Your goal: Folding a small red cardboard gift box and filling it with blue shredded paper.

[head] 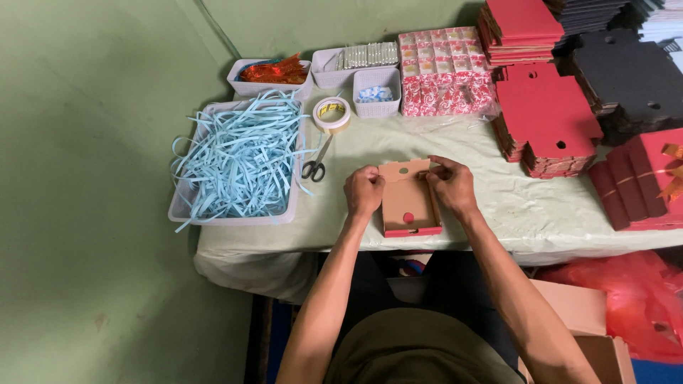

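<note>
The person sat at the table [512,213], which was draped with a pale green cloth, and had a small cardboard box [408,203] between both hands near the front edge. It was red outside and plain brown inside. The box looked about half made: its near wall and two side walls stood up, and the floor lay flat on the cloth with a round hole showing red through it. The far flap, which had a punched hole in it, was upright but seemed not yet tucked or locked.

The left hand [363,190] was curled closed, its fingertips pinching the far left corner of the box. The right hand [451,186] was likewise closed, gripping the far right corner where the flap met the side wall. From where I stood I could not tell whether the tabs had already slid into their slots.

Much was left unfolded. Flat red box blanks [546,121] lay stacked to the right, with black blanks [626,78] behind them. A few finished red boxes with gold ribbon [651,181] sat at the far right. To the left stood a tray of shredded blue paper [238,160], and just beside it lay scissors [316,162] and a roll of tape [331,114], none of them touched.
</note>
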